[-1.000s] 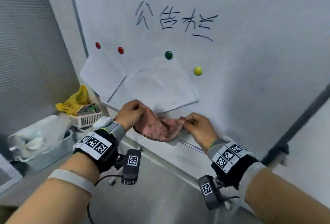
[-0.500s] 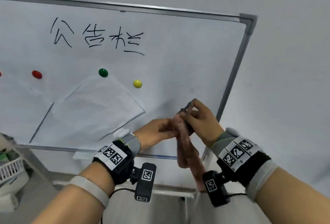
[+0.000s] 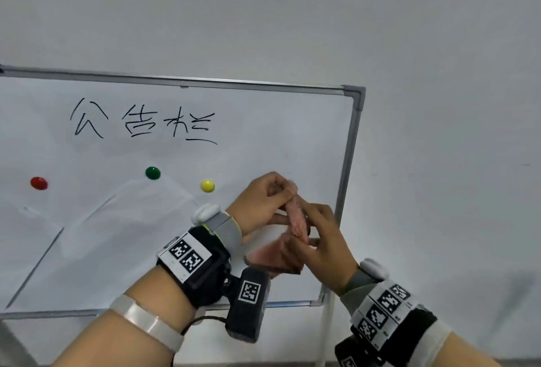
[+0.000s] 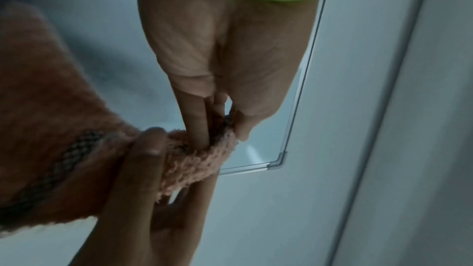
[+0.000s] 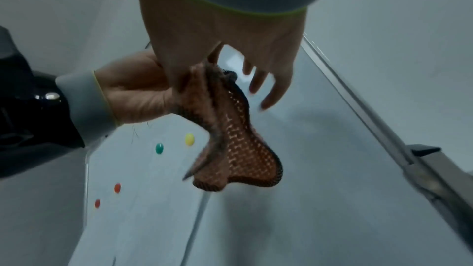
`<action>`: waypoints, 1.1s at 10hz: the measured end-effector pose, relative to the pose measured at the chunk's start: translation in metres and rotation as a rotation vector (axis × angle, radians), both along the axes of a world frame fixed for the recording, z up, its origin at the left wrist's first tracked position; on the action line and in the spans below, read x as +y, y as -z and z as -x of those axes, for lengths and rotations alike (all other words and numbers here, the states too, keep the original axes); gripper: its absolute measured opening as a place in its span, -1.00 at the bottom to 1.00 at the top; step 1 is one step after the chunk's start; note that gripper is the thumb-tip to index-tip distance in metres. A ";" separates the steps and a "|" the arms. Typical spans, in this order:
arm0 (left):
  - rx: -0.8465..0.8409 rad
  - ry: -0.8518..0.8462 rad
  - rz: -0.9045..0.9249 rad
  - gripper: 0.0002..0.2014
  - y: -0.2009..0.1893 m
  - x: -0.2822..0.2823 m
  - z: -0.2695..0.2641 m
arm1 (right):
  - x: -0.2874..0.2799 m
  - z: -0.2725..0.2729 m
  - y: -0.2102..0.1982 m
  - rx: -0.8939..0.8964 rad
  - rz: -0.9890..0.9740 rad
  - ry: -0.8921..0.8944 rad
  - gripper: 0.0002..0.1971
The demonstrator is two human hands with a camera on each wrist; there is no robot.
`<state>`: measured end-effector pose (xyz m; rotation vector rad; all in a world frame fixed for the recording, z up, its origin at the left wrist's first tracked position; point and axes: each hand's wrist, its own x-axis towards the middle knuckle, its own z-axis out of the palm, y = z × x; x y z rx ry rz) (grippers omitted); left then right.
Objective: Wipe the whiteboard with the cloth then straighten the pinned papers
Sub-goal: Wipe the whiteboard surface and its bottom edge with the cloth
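Note:
A pink knitted cloth (image 3: 295, 217) with a dark edge hangs bunched in front of the whiteboard (image 3: 263, 132), near its right frame. My left hand (image 3: 285, 191) pinches the cloth's top end between thumb and fingertips. My right hand (image 3: 316, 235) is just below. In the left wrist view its thumb (image 4: 151, 145) lies over the cloth (image 4: 194, 165), with the fingers underneath. In the right wrist view the cloth (image 5: 238, 149) dangles below both hands, and the right hand's other fingers (image 5: 268, 88) are spread out loosely.
The whiteboard carries black handwriting (image 3: 140, 123), a red magnet (image 3: 38, 183), a green magnet (image 3: 152, 172) and a yellow magnet (image 3: 207, 186). White paper sheets (image 3: 131, 235) hang below the magnets. The grey frame (image 3: 348, 176) and a plain wall (image 3: 439, 161) are to the right.
Both hands carried the cloth from below the papers up and right toward the board's right frame. It was stretched between the hands; now it hangs bunched from my left fingertips.

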<state>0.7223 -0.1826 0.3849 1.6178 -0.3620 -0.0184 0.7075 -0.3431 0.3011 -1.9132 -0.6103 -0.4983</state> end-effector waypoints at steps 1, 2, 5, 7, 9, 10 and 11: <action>-0.119 -0.098 -0.047 -0.82 -0.025 0.007 0.000 | -0.004 -0.011 -0.026 -0.048 -0.026 -0.031 -0.54; -0.430 -0.363 -0.143 -0.86 -0.052 0.019 -0.012 | -0.019 -0.031 -0.064 -0.214 -0.033 0.146 -0.57; -0.753 -0.860 -0.915 -0.40 -0.140 0.056 -0.062 | -0.001 -0.097 -0.178 -0.619 0.130 0.282 -0.67; -0.666 -0.801 -0.909 -0.43 -0.139 0.055 -0.068 | 0.003 -0.158 -0.063 -0.738 0.129 -0.498 -0.38; -0.670 -0.779 -0.806 -0.42 -0.136 0.052 -0.070 | 0.015 -0.151 -0.112 -0.978 0.879 0.040 -0.34; -0.702 -0.775 -0.785 -0.41 -0.134 0.053 -0.069 | 0.027 -0.147 -0.159 -0.951 0.756 0.242 -0.35; -0.708 -0.721 -0.690 -0.44 -0.132 0.068 -0.073 | 0.038 -0.151 -0.116 -0.939 0.915 0.137 -0.37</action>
